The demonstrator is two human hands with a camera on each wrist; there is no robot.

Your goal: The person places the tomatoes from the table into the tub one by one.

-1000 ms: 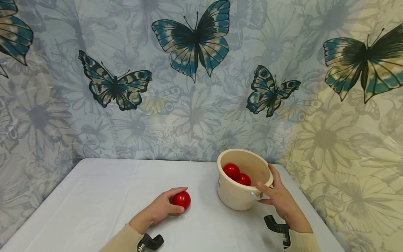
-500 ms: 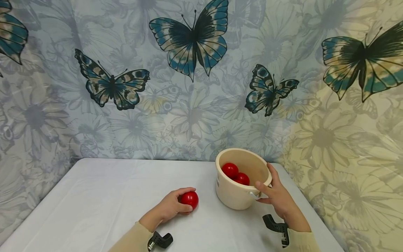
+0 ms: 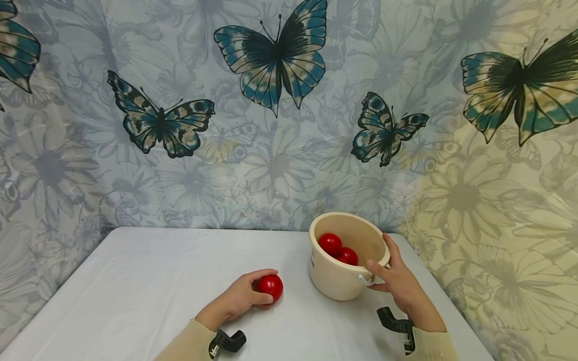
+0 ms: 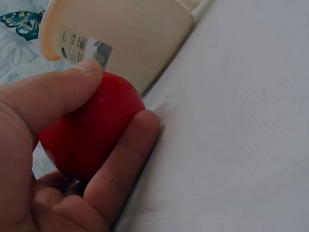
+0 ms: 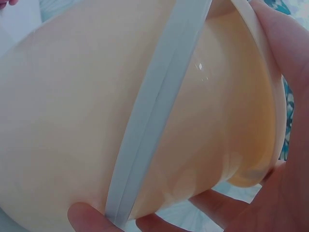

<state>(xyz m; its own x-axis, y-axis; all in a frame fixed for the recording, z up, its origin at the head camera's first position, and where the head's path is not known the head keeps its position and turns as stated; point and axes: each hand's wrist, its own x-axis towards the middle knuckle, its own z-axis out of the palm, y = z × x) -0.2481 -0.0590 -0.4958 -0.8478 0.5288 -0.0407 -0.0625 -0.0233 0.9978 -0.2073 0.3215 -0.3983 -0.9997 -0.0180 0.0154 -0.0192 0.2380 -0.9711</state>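
Note:
My left hand (image 3: 241, 298) holds a smooth red ball (image 3: 270, 287), thumb on one side and fingers on the other, low over the white table. In the left wrist view the ball (image 4: 96, 128) sits between thumb and fingers, with the bucket just beyond. To the right stands a cream plastic bucket (image 3: 336, 283), tipped slightly toward me, its mouth facing up. My right hand (image 3: 399, 283) grips its right rim, thumb by the lip and fingers around the side. Two red balls (image 3: 330, 244) show inside the bucket. A pale handle (image 5: 154, 106) hangs across its outer wall.
A white cloth covers the table (image 3: 149, 281), which ends at a backdrop (image 3: 280, 165) printed with butterflies and flowers. A black wrist mount (image 3: 230, 342) sits on my left wrist, another mount (image 3: 395, 321) on my right. The bucket bears a printed label (image 4: 86, 47).
My left hand has moved right with the red ball, closer to the bucket, then slipped back left very slightly. The right hand and bucket hold nearly the same place.

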